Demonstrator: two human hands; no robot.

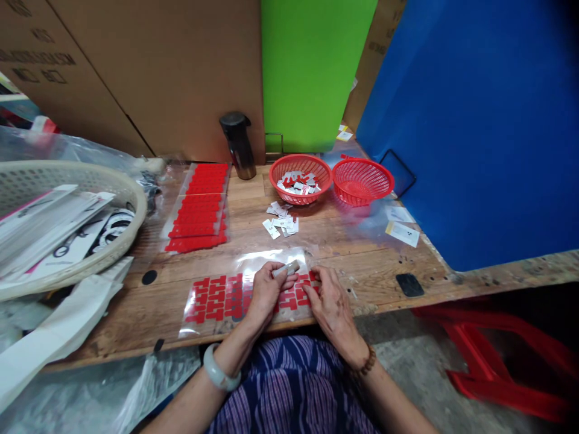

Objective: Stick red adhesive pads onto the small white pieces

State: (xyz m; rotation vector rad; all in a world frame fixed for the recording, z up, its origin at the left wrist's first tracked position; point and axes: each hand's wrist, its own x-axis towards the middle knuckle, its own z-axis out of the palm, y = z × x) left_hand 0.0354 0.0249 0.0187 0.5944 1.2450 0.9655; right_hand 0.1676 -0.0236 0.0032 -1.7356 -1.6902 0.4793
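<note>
A clear sheet [187, 328] carrying rows of red T-shaped stickers [217, 298] lies at the table's front edge. My left hand [265, 292] rests over its middle, fingers closed on a small whitish card piece [286, 269], perhaps a short stack. At the sheet's right end, my right hand [332, 301] has its thumb and forefinger curled around a red sticker [312, 278]; the fingers partly cover it. Beyond the hands, small white printed cards [284, 224] are scattered in a loose pile. A red basket [301, 163] behind them contains more white cards with red bits.
Another red basket [363, 181] stands beside the first. More red sticker sheets [199, 208] are stacked left, near a dark bottle [239, 144]. A large cream basket [140, 205] of printed cards occupies the far left. Cardboard [181, 78], green [312, 72] and blue panels [479, 132] wall the back and right.
</note>
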